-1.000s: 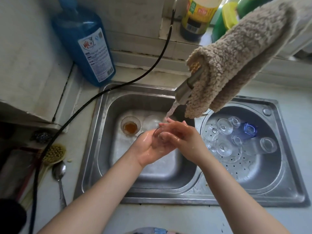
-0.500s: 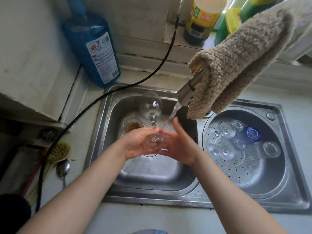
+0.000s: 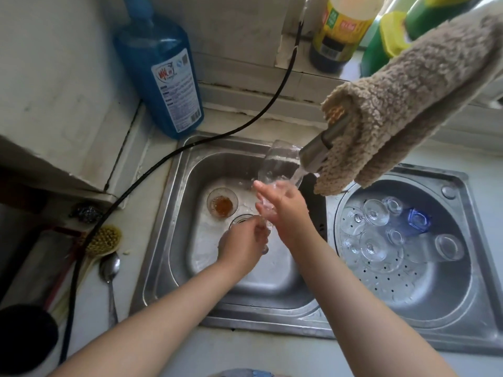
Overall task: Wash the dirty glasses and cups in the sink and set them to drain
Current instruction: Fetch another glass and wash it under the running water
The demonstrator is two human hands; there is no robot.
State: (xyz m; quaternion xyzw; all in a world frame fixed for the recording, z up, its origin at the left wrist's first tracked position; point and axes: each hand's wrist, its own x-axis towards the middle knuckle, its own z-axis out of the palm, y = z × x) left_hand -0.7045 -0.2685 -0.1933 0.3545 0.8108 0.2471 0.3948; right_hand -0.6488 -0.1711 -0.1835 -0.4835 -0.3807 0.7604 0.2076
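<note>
Clear wine glass [image 3: 277, 164] tilts under the faucet [image 3: 318, 151]; my left hand [image 3: 242, 246] pinches its stem, my right hand [image 3: 285, 210] lies open-fingered against it.

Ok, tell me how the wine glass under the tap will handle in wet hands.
The wine glass is probably slippery: tap water runs over its bowl and both hands look wet. It is likely fragile, being thin clear glass with a narrow stem. The left hand grips its lower end while the right hand rests against the bowl; held tilted like this, it could slip towards the steel sink.
</note>
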